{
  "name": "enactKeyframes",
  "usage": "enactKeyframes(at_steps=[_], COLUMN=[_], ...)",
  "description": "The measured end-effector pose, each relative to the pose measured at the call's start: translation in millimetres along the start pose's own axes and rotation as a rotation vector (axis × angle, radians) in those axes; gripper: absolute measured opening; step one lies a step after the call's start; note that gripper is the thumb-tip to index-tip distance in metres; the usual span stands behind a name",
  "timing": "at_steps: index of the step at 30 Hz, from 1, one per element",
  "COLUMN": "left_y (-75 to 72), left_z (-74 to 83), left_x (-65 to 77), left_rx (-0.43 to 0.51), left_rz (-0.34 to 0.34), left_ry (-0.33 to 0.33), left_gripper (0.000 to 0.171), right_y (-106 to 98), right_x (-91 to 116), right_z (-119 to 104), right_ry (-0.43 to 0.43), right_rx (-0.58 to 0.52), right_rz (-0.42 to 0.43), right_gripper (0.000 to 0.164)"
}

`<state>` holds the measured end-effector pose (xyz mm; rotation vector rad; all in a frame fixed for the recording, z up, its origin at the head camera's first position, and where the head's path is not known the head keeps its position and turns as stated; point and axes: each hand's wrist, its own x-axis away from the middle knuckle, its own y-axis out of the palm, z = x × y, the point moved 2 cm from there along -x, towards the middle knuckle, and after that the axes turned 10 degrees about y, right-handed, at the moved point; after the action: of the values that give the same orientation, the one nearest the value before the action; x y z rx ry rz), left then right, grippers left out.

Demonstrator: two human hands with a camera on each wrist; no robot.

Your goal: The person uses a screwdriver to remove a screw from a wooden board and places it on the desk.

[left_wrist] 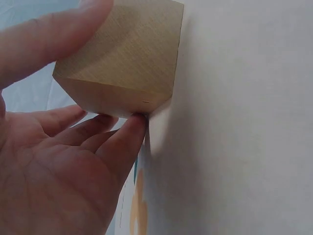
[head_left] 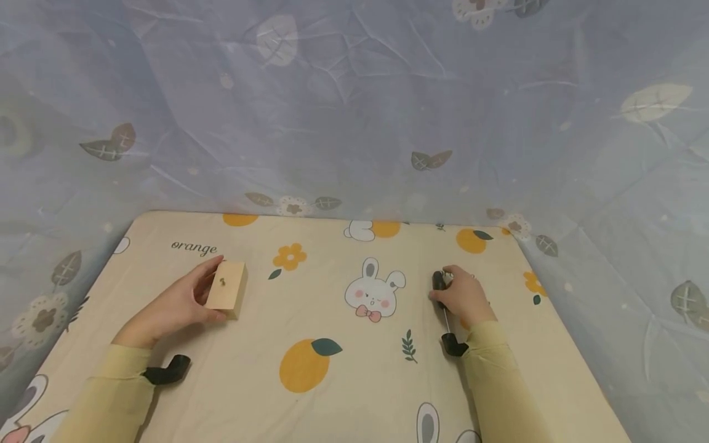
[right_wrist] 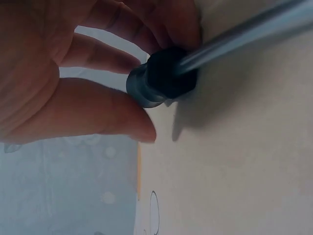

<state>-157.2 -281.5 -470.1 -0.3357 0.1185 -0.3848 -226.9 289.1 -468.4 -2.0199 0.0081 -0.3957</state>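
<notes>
My left hand (head_left: 177,304) grips a pale wooden block (head_left: 229,288), with the thumb on the near side and the fingers on the far side. A small screw (head_left: 223,282) stands out of the block's upper face. In the left wrist view the block (left_wrist: 127,58) sits by the tabletop between thumb and fingertips. Over on the right, my right hand (head_left: 468,297) holds a screwdriver (head_left: 439,284) by its black handle. Its metal shaft (right_wrist: 234,39) points back toward my body, and the tip is hidden in the head view behind the wrist camera.
Both things are on a cream tablecloth (head_left: 244,375) printed with rabbits, oranges and flowers. A bluish patterned curtain (head_left: 332,123) stands behind the table and along its sides. Black wrist cameras stick out from the left cuff (head_left: 170,370) and the right cuff (head_left: 453,344).
</notes>
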Motion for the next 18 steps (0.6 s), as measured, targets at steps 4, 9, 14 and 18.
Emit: enactKeyframes(at_steps=[4,9,14,18], left_y=[-1.9,-5.1,-7.8,-7.5], left_z=[-1.5,-5.1,-6.5,-2.9], left_x=[-2.5,-4.1,-5.1,-6.5], left_rx=[-0.014,0.059,0.100,0.086], left_rz=[-0.004,-0.026,-0.033,-0.028], left_ry=[-0.011,-0.006,-0.020,-0.050], left_gripper=[0.133,0.134,0.133,0.129], right_y=[0.4,-0.6,-3.8,-5.3], right_x=[-3.4,-5.5,-5.4,-4.3], right_z=[-0.8,-1.4,-3.4,-4.5], right_ry=[-0.013,-0.018,-0.034,-0.031], right_rx=[0.022,0.036,0.020,0.002], right_rz=[0.010,0.010,-0.001,-0.019], right_gripper=[0.073,0.068,0.066,0.065])
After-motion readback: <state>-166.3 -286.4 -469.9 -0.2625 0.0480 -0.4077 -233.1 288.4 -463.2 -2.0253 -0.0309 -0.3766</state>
